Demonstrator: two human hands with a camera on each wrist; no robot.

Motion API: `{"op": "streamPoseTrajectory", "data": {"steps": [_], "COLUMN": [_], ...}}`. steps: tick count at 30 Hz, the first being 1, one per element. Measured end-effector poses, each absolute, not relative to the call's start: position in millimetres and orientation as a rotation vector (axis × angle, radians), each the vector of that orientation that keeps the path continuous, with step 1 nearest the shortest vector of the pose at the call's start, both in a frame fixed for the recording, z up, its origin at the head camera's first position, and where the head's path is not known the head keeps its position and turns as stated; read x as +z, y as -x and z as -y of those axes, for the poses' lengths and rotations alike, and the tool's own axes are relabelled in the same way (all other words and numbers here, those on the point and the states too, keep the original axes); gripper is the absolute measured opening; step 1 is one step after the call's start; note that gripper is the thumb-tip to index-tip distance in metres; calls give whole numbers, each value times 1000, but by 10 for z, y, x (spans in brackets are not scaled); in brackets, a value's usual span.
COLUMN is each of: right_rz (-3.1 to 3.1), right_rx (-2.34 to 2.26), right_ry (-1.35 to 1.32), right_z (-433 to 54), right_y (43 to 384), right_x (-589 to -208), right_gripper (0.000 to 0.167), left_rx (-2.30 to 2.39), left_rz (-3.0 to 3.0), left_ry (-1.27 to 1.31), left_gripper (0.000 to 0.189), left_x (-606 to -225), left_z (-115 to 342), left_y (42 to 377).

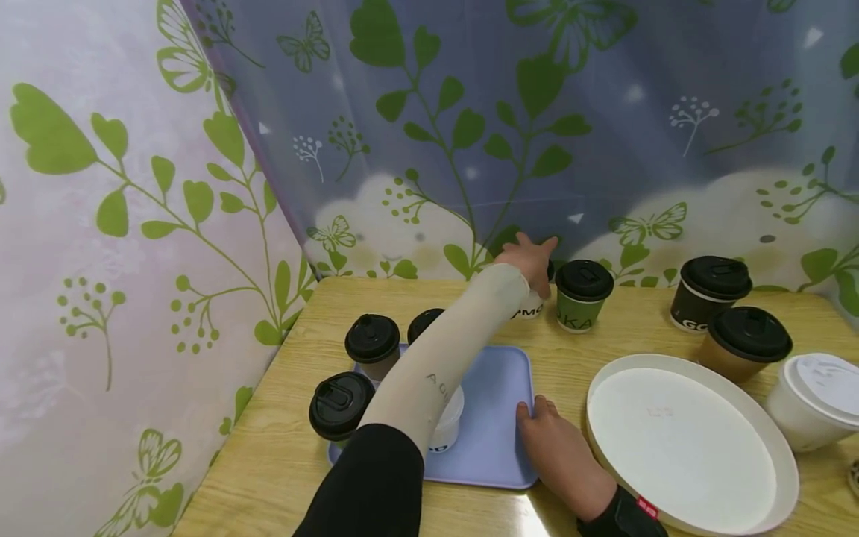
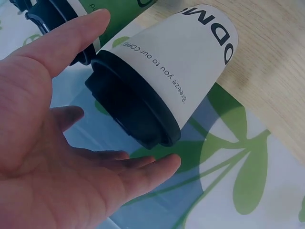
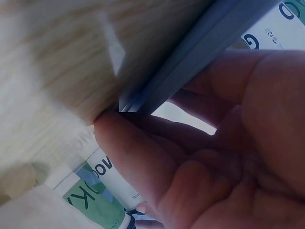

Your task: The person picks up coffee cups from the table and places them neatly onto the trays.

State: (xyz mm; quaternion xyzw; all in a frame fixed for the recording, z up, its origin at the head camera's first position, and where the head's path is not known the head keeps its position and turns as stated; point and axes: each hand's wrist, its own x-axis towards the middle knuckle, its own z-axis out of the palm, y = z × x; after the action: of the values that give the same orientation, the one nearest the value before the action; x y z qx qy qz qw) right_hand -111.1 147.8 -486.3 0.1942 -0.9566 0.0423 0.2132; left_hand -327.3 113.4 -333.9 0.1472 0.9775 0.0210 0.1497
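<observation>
Head view showed one white cup (image 1: 526, 307) standing upright on the bench (image 1: 268, 462) below the left grip (image 1: 526, 262), its long axis vertical, its black lid (image 2: 128, 105) pointing upward. This grip's fingers (image 2: 155, 176) were spread apart near the lid. One green cup (image 1: 582, 294) stood rightward. Right grip (image 1: 562, 453) touched one blue tray (image 1: 493, 403), with four cups (image 1: 372, 337) leftward; clamped or not, I could not tell.
</observation>
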Motion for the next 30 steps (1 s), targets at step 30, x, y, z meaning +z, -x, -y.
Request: {"op": "streamPoseTrajectory", "data": {"steps": [30], "right_rz": [2678], "right_rx": [113], "right_ry": [-525], "right_z": [-1486], "right_y": [1117], "right_x": [-4869], "right_gripper": [24], "left_rx": [132], "left_rz": [-2736], "left_ry": [-447], "left_gripper": [82], "left_x": [-3430], "left_z": [-983], "left_y": [3268]}}
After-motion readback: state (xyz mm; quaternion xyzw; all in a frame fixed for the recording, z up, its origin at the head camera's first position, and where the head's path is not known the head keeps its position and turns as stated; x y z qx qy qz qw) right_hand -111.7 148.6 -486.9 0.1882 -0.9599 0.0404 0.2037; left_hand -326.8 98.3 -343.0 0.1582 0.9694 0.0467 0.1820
